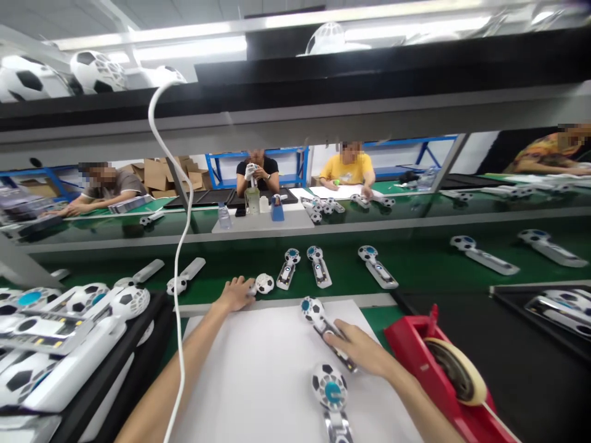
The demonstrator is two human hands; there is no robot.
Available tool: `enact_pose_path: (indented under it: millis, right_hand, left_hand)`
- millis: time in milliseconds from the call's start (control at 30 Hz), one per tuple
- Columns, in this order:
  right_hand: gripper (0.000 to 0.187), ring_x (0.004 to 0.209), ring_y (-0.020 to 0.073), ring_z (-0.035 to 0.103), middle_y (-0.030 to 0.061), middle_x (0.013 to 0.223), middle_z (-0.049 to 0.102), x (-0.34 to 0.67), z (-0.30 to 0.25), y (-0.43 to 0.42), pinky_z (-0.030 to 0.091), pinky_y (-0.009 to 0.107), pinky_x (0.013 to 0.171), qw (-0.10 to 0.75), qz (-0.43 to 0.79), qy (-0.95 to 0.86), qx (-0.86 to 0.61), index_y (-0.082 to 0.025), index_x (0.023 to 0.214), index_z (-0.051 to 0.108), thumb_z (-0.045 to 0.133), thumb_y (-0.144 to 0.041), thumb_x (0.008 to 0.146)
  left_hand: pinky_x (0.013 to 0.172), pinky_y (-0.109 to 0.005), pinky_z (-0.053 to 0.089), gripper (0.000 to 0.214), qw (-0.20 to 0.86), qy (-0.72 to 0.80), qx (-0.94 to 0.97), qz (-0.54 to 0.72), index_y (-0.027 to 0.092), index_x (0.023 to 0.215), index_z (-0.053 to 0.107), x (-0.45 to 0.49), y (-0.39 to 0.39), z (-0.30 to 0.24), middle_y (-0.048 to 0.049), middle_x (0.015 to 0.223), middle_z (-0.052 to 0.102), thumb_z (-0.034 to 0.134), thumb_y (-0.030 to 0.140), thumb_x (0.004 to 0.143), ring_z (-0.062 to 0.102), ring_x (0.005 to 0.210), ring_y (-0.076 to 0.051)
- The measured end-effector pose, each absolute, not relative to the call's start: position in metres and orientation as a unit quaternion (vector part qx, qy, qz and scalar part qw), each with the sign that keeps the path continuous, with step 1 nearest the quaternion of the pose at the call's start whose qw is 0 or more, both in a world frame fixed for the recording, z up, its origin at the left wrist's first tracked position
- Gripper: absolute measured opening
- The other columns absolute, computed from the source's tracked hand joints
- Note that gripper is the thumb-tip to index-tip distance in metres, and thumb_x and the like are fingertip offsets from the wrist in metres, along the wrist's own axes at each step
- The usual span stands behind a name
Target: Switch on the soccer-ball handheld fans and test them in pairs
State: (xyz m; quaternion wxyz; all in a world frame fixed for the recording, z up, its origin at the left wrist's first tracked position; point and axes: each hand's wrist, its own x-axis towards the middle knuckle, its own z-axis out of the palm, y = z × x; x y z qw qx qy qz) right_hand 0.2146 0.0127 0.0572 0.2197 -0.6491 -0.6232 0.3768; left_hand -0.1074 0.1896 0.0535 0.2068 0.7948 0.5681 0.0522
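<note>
My left hand [237,294] reaches to the near edge of the green belt. Its fingers are closed around the handle end of a white handheld fan, whose football-patterned head [265,283] shows to the right. My right hand [357,346] grips the body of a second fan [314,312] above the white sheet [249,369], with the black-and-white head pointing away from me. Nearer to me, a third fan [329,389] with a turquoise centre lies on the sheet, its handle cut off by the frame's bottom edge.
Several fans lie along the green belt [415,271]. Stacked black trays of fans [60,344] stand at left. A red tape dispenser [415,344] and a black tray [484,344] are at right. A white cable [178,277] hangs in front. Several co-workers sit across the line.
</note>
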Motion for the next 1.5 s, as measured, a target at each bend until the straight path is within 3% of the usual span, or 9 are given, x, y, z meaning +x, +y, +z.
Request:
enact_pose_path:
  millis: [167,367,533,633,733,967,1100,1300,1500]
  right_hand:
    - [0.049,0.055,0.018,0.059,0.0018,0.068,0.061,0.208,0.056,0.004,0.043,0.027,0.052,0.308,0.512,-0.456,-0.66,-0.02,0.101,0.046,0.04,-0.067,0.091]
    - [0.061,0.049,0.0186,0.056,-0.0017,0.057,0.056,0.214,0.064,-0.017,0.039,0.026,0.045,0.342,0.562,-0.351,-0.666,-0.019,0.107,0.048,0.063,-0.069,0.076]
    - [0.06,0.048,0.0181,0.056,-0.0009,0.061,0.058,0.215,0.076,-0.019,0.037,0.026,0.043,0.378,0.573,-0.328,-0.649,-0.017,0.117,0.048,0.064,-0.057,0.074]
    - [0.057,0.046,0.0162,0.053,-0.001,0.062,0.059,0.214,0.096,-0.006,0.037,0.025,0.046,0.412,0.589,-0.352,-0.6,-0.016,0.12,0.05,0.057,-0.044,0.071]
    - [0.061,0.052,0.0156,0.056,-0.0008,0.072,0.063,0.205,0.128,0.009,0.041,0.025,0.051,0.459,0.604,-0.373,-0.534,-0.018,0.13,0.048,0.058,-0.036,0.073]
    - [0.06,0.072,0.0216,0.069,0.0042,0.09,0.07,0.158,0.191,0.028,0.055,0.034,0.068,0.55,0.602,-0.402,-0.417,-0.02,0.134,0.047,0.063,-0.025,0.077]
    - [0.051,0.09,0.0269,0.071,0.0072,0.101,0.07,0.138,0.197,0.036,0.059,0.041,0.079,0.58,0.579,-0.435,-0.374,-0.02,0.125,0.048,0.064,-0.024,0.076]
    - [0.055,0.102,0.0251,0.067,0.0084,0.134,0.058,0.128,0.187,0.04,0.058,0.035,0.075,0.616,0.5,-0.465,-0.393,-0.03,0.129,0.042,0.065,-0.023,0.08]
    - [0.053,0.076,0.0213,0.066,0.0045,0.087,0.07,0.135,0.186,0.039,0.055,0.032,0.067,0.573,0.582,-0.43,-0.385,-0.024,0.127,0.048,0.062,-0.023,0.076]
  left_hand:
    - [0.097,-0.05,0.051,0.038,0.286,0.577,0.751,0.148,0.017,0.128,0.058,-0.099,0.19,0.053,-0.0113,0.132,0.058,0.062,0.035,0.094,0.059,0.116,-0.026]
    - [0.088,-0.044,0.056,0.039,0.447,0.582,0.597,0.326,0.017,0.128,0.057,-0.091,0.189,0.073,-0.0108,0.125,0.061,0.059,0.037,0.095,0.064,0.105,-0.023]
    - [0.069,-0.032,0.056,0.031,0.618,0.449,0.492,0.418,0.015,0.117,0.059,-0.084,0.164,0.103,-0.0067,0.104,0.064,0.06,0.036,0.094,0.064,0.082,-0.016]
    - [0.063,-0.029,0.053,0.033,0.678,0.349,0.454,0.461,0.017,0.11,0.057,-0.078,0.141,0.125,-0.0056,0.097,0.064,0.071,0.02,0.08,0.061,0.077,-0.014]
    - [0.063,-0.029,0.053,0.05,0.706,0.275,0.436,0.486,0.022,0.114,0.055,-0.07,0.12,0.146,-0.0048,0.097,0.062,0.073,0.012,0.069,0.06,0.079,-0.016]
    - [0.06,-0.028,0.053,0.07,0.729,0.145,0.439,0.505,0.033,0.13,0.044,-0.056,0.076,0.18,-0.0021,0.1,0.058,0.069,0.005,0.071,0.057,0.083,-0.015]
    - [0.058,-0.027,0.056,0.059,0.743,0.07,0.443,0.497,0.03,0.124,0.05,-0.055,0.062,0.181,-0.0034,0.103,0.06,0.068,0.005,0.074,0.06,0.079,-0.014]
    - [0.051,-0.023,0.058,0.039,0.824,-0.068,0.353,0.438,0.016,0.114,0.061,-0.054,0.061,0.172,-0.0097,0.106,0.065,0.064,0.014,0.076,0.066,0.076,-0.015]
    - [0.052,-0.022,0.057,0.05,0.84,-0.083,0.315,0.433,0.022,0.128,0.059,-0.047,0.062,0.171,-0.0102,0.116,0.069,0.061,0.016,0.078,0.07,0.087,-0.018]
